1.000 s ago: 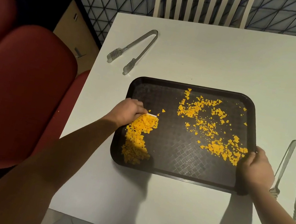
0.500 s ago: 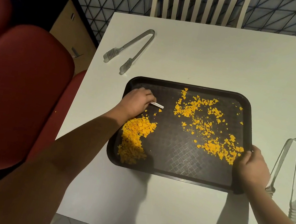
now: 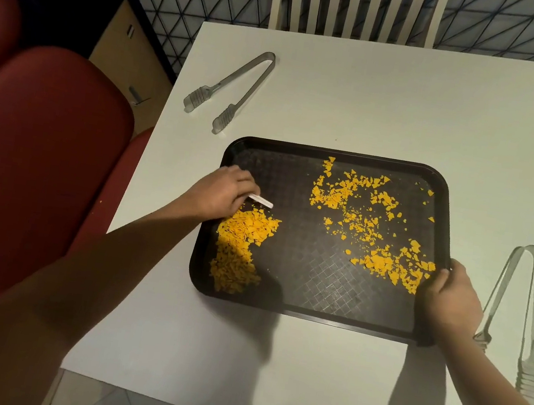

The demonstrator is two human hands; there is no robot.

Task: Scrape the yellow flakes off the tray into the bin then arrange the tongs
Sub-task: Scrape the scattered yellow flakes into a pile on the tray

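A dark tray (image 3: 315, 289) is lying on the white table (image 3: 361, 95), and yellow flakes are sitting on it in two groups — a dense heap (image 3: 238, 246) along its left side and a looser scatter (image 3: 373, 225) spreading across the middle and right, down toward the near right corner.

The left hand (image 3: 222, 192) is hovering over the tray's left part, just beyond the heap, its grip pinching a small white scraper (image 3: 260, 200) whose free end is pointing right over the bare tray floor. Whether the scraper's edge is touching the tray cannot be told.

The right hand (image 3: 448, 299) is clasping the tray's right rim near the near corner, its grip curling round the edge, thumb on top beside the scattered flakes.

Two pairs of metal tongs are resting on the table, well apart from each other. The far tongs (image 3: 234, 88) are lying beyond the tray's far left corner, arms spread, tips pointing toward the tray. The right-hand tongs (image 3: 520, 309) are lying just beside the right hand — their tips pointing toward the near edge of the table.

A red seat (image 3: 31, 167) is standing to the left of the table, and a white slatted chair back (image 3: 354, 3) is standing at its far side.
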